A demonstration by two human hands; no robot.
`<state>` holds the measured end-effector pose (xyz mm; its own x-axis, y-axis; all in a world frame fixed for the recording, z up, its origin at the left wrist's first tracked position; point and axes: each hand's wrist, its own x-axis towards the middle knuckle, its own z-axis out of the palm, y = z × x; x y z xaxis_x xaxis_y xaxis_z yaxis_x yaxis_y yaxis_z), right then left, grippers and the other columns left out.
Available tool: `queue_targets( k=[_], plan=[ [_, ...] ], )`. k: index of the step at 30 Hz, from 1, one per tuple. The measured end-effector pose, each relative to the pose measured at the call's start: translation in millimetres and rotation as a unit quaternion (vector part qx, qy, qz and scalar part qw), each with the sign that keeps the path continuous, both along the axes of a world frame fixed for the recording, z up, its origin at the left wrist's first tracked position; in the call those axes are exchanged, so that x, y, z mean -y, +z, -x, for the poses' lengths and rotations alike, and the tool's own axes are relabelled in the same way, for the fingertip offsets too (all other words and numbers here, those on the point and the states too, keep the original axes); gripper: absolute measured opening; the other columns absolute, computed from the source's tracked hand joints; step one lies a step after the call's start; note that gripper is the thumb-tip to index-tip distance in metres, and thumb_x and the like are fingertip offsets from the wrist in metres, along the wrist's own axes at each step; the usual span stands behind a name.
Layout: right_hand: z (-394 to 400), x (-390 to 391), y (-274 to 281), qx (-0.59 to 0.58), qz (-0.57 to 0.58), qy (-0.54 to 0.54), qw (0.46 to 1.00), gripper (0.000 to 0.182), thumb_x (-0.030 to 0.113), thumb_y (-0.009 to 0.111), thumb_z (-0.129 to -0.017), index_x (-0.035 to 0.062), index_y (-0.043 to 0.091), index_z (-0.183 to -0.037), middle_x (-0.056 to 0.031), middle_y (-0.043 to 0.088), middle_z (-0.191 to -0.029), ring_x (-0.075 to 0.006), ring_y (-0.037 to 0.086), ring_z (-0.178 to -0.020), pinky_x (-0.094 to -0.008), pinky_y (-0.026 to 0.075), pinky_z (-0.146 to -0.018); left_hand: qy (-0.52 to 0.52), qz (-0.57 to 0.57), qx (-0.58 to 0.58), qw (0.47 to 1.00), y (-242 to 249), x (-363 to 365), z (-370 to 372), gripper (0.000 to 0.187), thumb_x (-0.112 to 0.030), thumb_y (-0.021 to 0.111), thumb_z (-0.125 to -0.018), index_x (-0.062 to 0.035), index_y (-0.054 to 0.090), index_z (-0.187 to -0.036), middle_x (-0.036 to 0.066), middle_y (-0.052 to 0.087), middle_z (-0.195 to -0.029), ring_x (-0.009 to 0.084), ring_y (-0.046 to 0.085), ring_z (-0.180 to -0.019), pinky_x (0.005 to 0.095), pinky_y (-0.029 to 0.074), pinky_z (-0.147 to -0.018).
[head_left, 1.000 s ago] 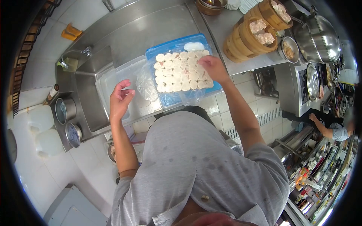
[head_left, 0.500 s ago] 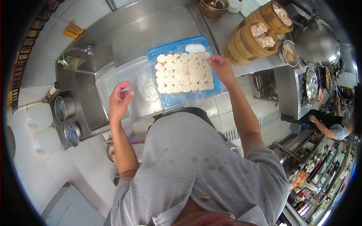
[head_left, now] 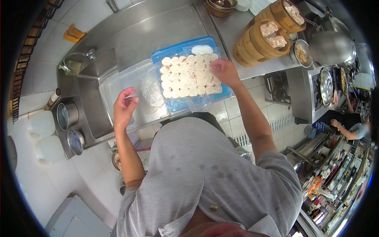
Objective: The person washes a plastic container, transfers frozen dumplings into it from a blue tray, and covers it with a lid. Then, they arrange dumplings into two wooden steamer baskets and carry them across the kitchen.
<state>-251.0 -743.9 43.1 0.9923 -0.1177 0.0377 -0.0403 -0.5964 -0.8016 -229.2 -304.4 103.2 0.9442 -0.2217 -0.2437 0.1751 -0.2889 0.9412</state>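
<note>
Head view: since the last frame, the right hand has shifted inward over the right edge of the dough rounds on the blue tray, fingertips bunched, grip unclear; left hand hangs apart, fingers loosely parted.

Pretty bright in here tbh, light's soft and fairly even, can't tell where the lamp or window is. The pale dough rounds almost wash out, and the steel counter has a dull sheen, with shinier highlights on the metal dome. It's murkier in the recess under the counter. Head cam's super fisheye: black corners, the dark rack bows, far-right shelves look squashed and mushy. Co-worker's head is just a blur.
</note>
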Motion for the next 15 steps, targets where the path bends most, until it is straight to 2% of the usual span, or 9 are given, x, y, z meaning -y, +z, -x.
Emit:
queue_targets(
  k=[3,9,12,15],
  plan=[
    [-2,-4,-2,-0.001,0.014,0.006,1.000,0.017,0.012,0.076,-0.081,0.0043,0.074,-0.096,-0.0097,0.071,-0.090,-0.0209,0.066,-0.078,-0.0328,0.054,-0.073,-0.001,0.007,-0.001,1.000,0,1,-1,0.045,-0.008,0.073,-0.092,-0.0025,0.058,-0.134,0.007,0.062,-0.127,0.0118,0.061,-0.099,0.0269,0.051,-0.085],
    [-6,-12,2,-0.001,0.083,0.015,0.996,0.012,0.012,0.074,-0.083,0.0043,0.073,-0.093,-0.0130,0.071,-0.093,-0.0271,0.069,-0.082,-0.0357,0.054,-0.077,-0.001,0.010,-0.003,1.000,2,1,-1,0.044,-0.007,0.073,-0.092,-0.0024,0.058,-0.134,0.006,0.062,-0.127,0.0113,0.060,-0.098,0.0259,0.051,-0.084],
    [-7,-11,0,0.017,0.079,0.005,0.997,0.010,0.015,0.073,-0.084,0.0057,0.072,-0.089,-0.0116,0.071,-0.088,-0.0269,0.071,-0.079,-0.0363,0.055,-0.072,-0.002,0.005,-0.003,1.000,4,2,-1,0.044,-0.007,0.073,-0.092,-0.0022,0.058,-0.133,0.006,0.062,-0.126,0.0114,0.060,-0.098,0.0261,0.051,-0.084],
    [12,6,19,-0.002,-0.052,-0.014,0.999,0.011,0.014,0.075,-0.085,0.0034,0.071,-0.088,-0.0089,0.069,-0.079,-0.0194,0.069,-0.075,-0.0328,0.054,-0.070,-0.005,0.008,0.003,1.000,6,1,-2,0.044,-0.007,0.073,-0.092,-0.0020,0.058,-0.133,0.006,0.062,-0.126,0.0117,0.060,-0.098,0.0263,0.051,-0.084]
  ],
)
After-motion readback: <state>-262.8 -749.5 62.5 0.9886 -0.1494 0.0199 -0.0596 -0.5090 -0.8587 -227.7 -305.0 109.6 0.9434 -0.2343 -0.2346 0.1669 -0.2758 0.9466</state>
